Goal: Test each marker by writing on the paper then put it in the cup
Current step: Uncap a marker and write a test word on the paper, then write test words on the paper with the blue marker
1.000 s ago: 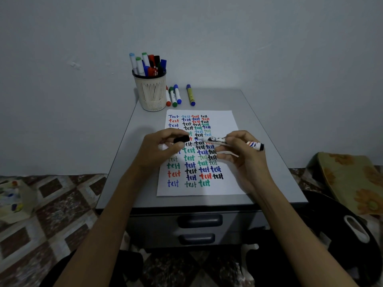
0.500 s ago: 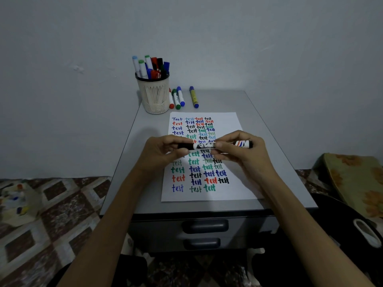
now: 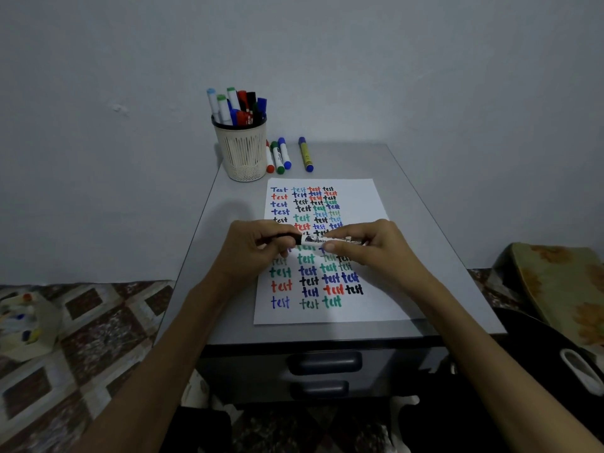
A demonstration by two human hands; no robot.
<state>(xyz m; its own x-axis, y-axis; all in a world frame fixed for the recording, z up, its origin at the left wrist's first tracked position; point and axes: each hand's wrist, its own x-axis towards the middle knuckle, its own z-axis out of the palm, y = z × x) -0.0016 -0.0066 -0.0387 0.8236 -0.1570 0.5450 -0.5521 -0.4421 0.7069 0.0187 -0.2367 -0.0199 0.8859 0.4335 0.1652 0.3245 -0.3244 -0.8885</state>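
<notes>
We cannot read the blurred print on the marker [image 3: 318,239], and its ends are hidden inside our left hand [image 3: 253,248] and right hand [image 3: 372,250]. Both hands cover several words on the paper [image 3: 359,197]. The cup [image 3: 243,155] hides part of the red marker [image 3: 269,163] beside it.

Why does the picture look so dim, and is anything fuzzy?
Head view: dim, bluish light, no glare; a soft shadow lies on the table left of the paper; the pale box at far left is blurred; the writing is readable.

Cream slotted cup [image 3: 243,155]; white paper [image 3: 358,199] lettered blue, red, green, black; black-capped white marker [image 3: 313,239]; grey cabinet [image 3: 425,230]; brown diamond-patterned floor [image 3: 98,322].
</notes>
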